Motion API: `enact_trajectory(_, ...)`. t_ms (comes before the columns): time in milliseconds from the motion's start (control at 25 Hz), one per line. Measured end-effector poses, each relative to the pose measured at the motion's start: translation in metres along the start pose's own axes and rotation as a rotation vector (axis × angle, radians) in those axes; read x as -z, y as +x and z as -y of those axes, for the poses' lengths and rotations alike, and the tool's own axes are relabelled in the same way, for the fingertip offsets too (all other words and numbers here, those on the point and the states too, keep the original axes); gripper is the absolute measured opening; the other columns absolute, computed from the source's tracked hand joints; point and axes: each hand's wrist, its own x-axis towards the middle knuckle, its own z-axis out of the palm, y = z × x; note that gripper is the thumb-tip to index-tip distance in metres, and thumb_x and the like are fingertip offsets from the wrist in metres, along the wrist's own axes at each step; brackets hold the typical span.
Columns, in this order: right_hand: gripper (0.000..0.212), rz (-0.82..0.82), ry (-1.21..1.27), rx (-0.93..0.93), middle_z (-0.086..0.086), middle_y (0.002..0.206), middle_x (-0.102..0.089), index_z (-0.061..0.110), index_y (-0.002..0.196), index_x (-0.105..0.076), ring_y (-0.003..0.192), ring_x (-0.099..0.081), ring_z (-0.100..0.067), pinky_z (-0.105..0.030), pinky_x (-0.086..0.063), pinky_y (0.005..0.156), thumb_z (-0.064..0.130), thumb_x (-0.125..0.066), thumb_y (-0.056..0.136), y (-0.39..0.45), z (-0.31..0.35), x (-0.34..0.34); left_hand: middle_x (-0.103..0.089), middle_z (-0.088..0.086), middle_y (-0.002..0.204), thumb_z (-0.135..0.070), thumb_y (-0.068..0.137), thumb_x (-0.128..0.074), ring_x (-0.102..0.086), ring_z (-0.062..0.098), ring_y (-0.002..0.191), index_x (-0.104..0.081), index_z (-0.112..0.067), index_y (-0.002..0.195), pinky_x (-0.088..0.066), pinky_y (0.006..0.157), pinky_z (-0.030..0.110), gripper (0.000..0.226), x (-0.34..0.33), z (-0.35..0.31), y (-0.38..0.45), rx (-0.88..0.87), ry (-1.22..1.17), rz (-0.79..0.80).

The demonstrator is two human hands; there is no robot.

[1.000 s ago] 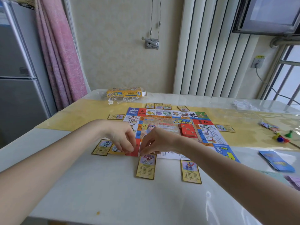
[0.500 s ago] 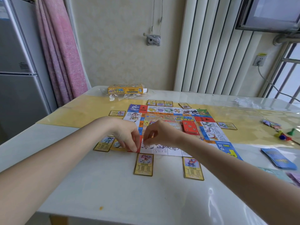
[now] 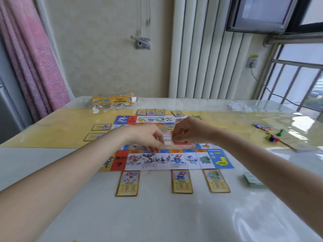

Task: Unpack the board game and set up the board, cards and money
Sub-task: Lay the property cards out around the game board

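The colourful game board point(image 3: 190, 160) lies unfolded on the table. My left hand point(image 3: 148, 138) and my right hand point(image 3: 188, 131) hover together above its middle and pinch a small, blurred stack of pale cards point(image 3: 167, 137) between their fingertips. A red card stack point(image 3: 181, 142) on the board shows just under my right hand. Three yellow property cards point(image 3: 128, 183) lie in a row along the board's near edge. More property cards lie left of the board point(image 3: 101, 126) and along its far edge point(image 3: 150, 112).
The yellow game box point(image 3: 111, 100) with clear wrapping sits at the back left. At the right edge of the table lie coloured tokens point(image 3: 272, 137) and small pieces point(image 3: 262, 126). A teal paper stack point(image 3: 251, 179) lies near my right forearm. The white table point(image 3: 157, 215) stretches bare in front.
Both hands have lifted from the board's near edge to above its middle, still close together. The view has tilted, and the board's near row and the cards below it show in full.
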Motion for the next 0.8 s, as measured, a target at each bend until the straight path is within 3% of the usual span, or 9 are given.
enact_trajectory(200, 0.011, 0.042, -0.103, -0.220, -0.004, 0.066, -0.062, 0.008, 0.085, -0.069, 0.041, -0.051, 0.005, -0.009, -0.040, 0.043, 0.002, -0.063, 0.080, -0.058, -0.070, 0.057, -0.066, 0.000, 0.084, -0.018, 0.091, -0.057, -0.062, 0.009, 0.073, -0.063, -0.014, 0.093, -0.051, 0.067, 0.020, 0.008, -0.037, -0.065, 0.050, -0.175, -0.015, 0.020)
enact_trajectory(360, 0.011, 0.306, -0.284, -0.338, 0.001, 0.087, -0.070, 0.029, 0.077, -0.068, 0.081, -0.065, -0.018, -0.021, -0.046, 0.064, 0.019, -0.073, 0.074, -0.098, -0.112, 0.065, -0.068, -0.001, 0.084, -0.026, 0.087, -0.063, -0.064, 0.014, 0.081, -0.066, -0.014, 0.093, -0.052, 0.076, 0.030, 0.014, -0.069, -0.112, 0.080, -0.278, 0.039, 0.044)
enact_trajectory(440, 0.011, 0.280, -0.287, -0.329, 0.006, 0.086, -0.068, 0.029, 0.078, -0.068, 0.081, -0.061, -0.016, -0.021, -0.044, 0.067, 0.022, -0.074, 0.074, -0.109, -0.124, 0.069, -0.067, -0.001, 0.091, -0.032, 0.086, -0.063, -0.062, 0.014, 0.087, -0.068, -0.013, 0.098, -0.050, 0.081, 0.030, 0.023, -0.082, -0.132, 0.090, -0.299, 0.122, 0.053)
enact_trajectory(520, 0.017, 0.149, -0.322, -0.351, 0.005, 0.093, -0.067, 0.019, 0.093, -0.069, 0.081, -0.057, -0.011, -0.017, -0.040, 0.063, 0.017, -0.072, 0.076, -0.117, -0.134, 0.079, -0.066, 0.000, 0.101, -0.032, 0.087, -0.061, -0.060, 0.014, 0.092, -0.067, -0.012, 0.103, -0.048, 0.083, 0.030, 0.026, -0.092, -0.146, 0.100, -0.302, 0.174, 0.031)
enact_trajectory(600, 0.034, 0.124, -0.415, -0.409, 0.002, 0.113, -0.063, 0.014, 0.111, -0.063, 0.094, -0.055, -0.014, -0.022, -0.039, 0.070, 0.015, -0.071, 0.078, -0.123, -0.147, 0.086, -0.065, 0.003, 0.108, -0.029, 0.088, -0.059, -0.058, 0.014, 0.093, -0.067, -0.012, 0.105, -0.047, 0.080, 0.027, 0.025, -0.098, -0.156, 0.112, -0.279, 0.170, -0.012)
enact_trajectory(680, 0.058, 0.251, -0.469, -0.455, 0.001, 0.131, -0.051, 0.017, 0.129, -0.048, 0.113, -0.050, -0.019, -0.025, -0.038, 0.083, 0.017, -0.072, 0.077, -0.126, -0.159, 0.086, -0.064, 0.004, 0.113, -0.030, 0.088, -0.060, -0.058, 0.016, 0.100, -0.066, -0.012, 0.107, -0.046, 0.081, 0.026, 0.027, -0.104, -0.165, 0.123, -0.250, 0.170, -0.042)
enact_trajectory(800, 0.079, 0.385, -0.455, -0.469, 0.005, 0.140, -0.039, 0.024, 0.139, -0.030, 0.122, -0.042, -0.021, -0.030, -0.037, 0.093, 0.021, -0.075, 0.074, -0.124, -0.169, 0.084, -0.058, 0.005, 0.121, -0.033, 0.086, -0.064, -0.055, 0.020, 0.110, -0.058, -0.011, 0.116, -0.044, 0.091, 0.030, 0.038, -0.118, -0.179, 0.139, -0.224, 0.179, -0.023)
